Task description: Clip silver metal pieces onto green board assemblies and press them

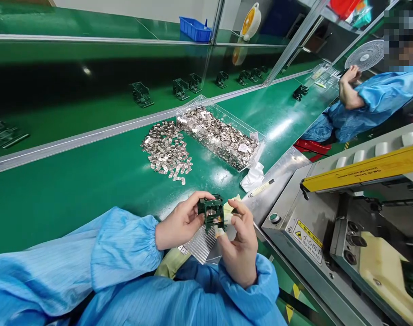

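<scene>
My left hand (181, 222) grips a small dark green plastic frame (215, 212) between thumb and fingers. The frame has an open middle and thin parts sticking out on its right side. At that right side is my right hand (239, 244), its thumb and a middle finger closed on the edge and the index finger raised. Pale coverings show on some right fingertips. Whether a small part is also pinched there is hidden. Below the hands lies a ribbed silvery sheet (202, 244). Beyond them, a heap of small metal plates (167, 149) lies on the green table (125, 185).
A clear tray (223, 156) holds many more metal plates. A white cloth (253, 177) and a marker (261, 188) lie near it. To my right stands a metal machine (306, 222) with a yellow bar (362, 170). Another person (372, 99) works at the far right.
</scene>
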Demonstrator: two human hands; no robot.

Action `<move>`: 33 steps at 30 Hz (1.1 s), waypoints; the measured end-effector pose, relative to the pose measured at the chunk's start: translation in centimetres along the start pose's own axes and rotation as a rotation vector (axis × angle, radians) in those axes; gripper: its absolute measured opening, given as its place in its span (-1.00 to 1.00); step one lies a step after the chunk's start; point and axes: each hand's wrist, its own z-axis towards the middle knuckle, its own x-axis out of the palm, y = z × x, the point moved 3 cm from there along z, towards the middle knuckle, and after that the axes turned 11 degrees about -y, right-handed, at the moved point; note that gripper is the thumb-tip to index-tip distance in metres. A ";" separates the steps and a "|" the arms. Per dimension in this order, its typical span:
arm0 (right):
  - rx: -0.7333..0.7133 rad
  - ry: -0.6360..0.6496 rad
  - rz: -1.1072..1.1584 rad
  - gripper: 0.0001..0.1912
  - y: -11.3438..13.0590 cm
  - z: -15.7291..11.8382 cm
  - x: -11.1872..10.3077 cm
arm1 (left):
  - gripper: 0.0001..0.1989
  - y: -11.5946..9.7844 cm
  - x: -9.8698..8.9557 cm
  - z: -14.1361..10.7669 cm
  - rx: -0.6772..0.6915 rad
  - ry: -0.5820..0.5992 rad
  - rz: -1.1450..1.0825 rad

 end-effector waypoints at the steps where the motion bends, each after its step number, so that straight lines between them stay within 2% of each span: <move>1: -0.011 -0.011 -0.004 -0.82 0.0 0.0 0.3 | -0.69 0.0 0.0 -0.1 0.007 0.009 0.007; 5: -0.038 -0.055 -0.026 -0.88 0.2 0.1 1.1 | -0.67 0.1 0.1 -0.4 0.046 0.018 0.083; 8: -0.038 -0.061 -0.042 -0.84 0.3 0.2 1.2 | -0.66 0.0 0.1 -0.5 0.086 0.029 0.148; 12: 0.014 -0.073 -0.033 -0.86 0.3 0.2 1.0 | -0.68 -0.4 0.0 -0.5 0.139 0.030 0.251; 15: 0.160 -0.080 0.038 -0.97 -0.1 0.0 1.1 | -0.69 -0.6 0.1 -0.6 0.162 0.035 0.273; 20: 0.474 -0.106 0.319 -0.77 -0.9 -0.6 1.8 | -0.68 -0.6 0.2 -0.9 0.173 0.064 0.193; 23: 0.575 -0.075 0.489 -0.68 -1.3 -0.7 1.7 | -0.69 -0.6 0.2 -0.8 0.134 0.090 0.116; 25: 0.550 -0.027 0.570 -0.75 -1.3 -0.5 0.9 | -0.70 -0.8 0.2 -0.7 0.081 0.096 0.053; 27: 0.448 0.044 0.578 -0.73 -1.1 -0.2 -0.3 | -0.70 -1.1 0.2 -0.5 0.018 0.112 0.019; 31: 0.221 0.182 0.394 -0.27 -0.5 -0.4 -2.8 | -0.66 -3.3 1.0 -0.5 -0.027 0.218 0.145; 33: 0.173 0.143 0.369 -0.23 -0.4 -0.9 -4.6 | -0.57 -5.1 2.1 0.0 -0.053 0.382 0.196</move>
